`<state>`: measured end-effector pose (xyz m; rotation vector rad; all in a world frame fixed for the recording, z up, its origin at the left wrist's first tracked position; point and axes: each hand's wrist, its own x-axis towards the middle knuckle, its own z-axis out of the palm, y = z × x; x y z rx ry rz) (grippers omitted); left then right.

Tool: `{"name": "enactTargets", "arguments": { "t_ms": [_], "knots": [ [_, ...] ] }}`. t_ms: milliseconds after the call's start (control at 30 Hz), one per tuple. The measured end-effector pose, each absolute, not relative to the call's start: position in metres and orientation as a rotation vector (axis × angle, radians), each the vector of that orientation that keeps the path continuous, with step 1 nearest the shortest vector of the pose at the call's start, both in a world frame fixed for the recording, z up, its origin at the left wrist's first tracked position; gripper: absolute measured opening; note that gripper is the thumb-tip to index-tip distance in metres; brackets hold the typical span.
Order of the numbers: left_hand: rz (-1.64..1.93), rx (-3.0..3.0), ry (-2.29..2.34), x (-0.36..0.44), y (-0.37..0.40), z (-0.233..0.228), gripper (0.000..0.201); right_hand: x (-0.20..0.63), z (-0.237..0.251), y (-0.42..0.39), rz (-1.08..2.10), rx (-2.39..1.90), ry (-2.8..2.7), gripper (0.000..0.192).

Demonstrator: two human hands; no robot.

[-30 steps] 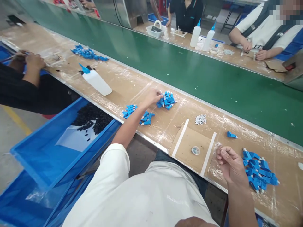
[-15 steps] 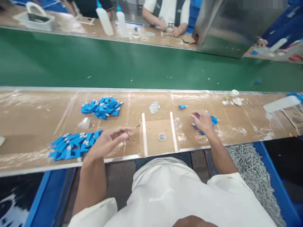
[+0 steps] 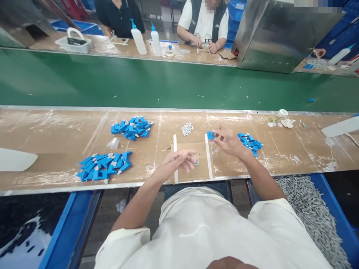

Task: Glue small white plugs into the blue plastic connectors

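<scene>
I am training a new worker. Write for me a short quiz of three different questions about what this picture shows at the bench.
1. True or false: the right hand holds one small blue part at its fingertips.
2. Which lies nearest the left hand? A) a white squeeze bottle B) the small round dish between two white strips C) the white tray with a handle
3. Fill in: the heap of small white pieces lies on the brown bench, just on the near side of the ______ conveyor belt.

Key: 1 true; 2 B; 3 green.
</scene>
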<state>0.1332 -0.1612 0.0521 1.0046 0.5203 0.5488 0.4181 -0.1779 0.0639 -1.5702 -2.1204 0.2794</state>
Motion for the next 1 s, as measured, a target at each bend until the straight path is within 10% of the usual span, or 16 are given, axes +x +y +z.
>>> {"name": "enactTargets", "arguments": {
  "t_ms": [400, 700, 1000],
  "knots": [
    [0.591, 0.586, 0.626, 0.151, -0.171, 0.038, 0.041, 0.371, 0.057, -0.240, 0.360, -1.376, -1.935, 0.032],
    [0.795, 0.481, 0.726, 0.119, -0.151, 0.022, 0.021, 0.354, -0.005, -0.217, 1.228, -1.596, -1.178, 0.049],
    [0.786, 0.406, 0.694, 0.126, -0.146, 0.008, 0.019, 0.346, -0.010, -0.206, 1.108, -1.595, -1.189, 0.045]
  ]
}}
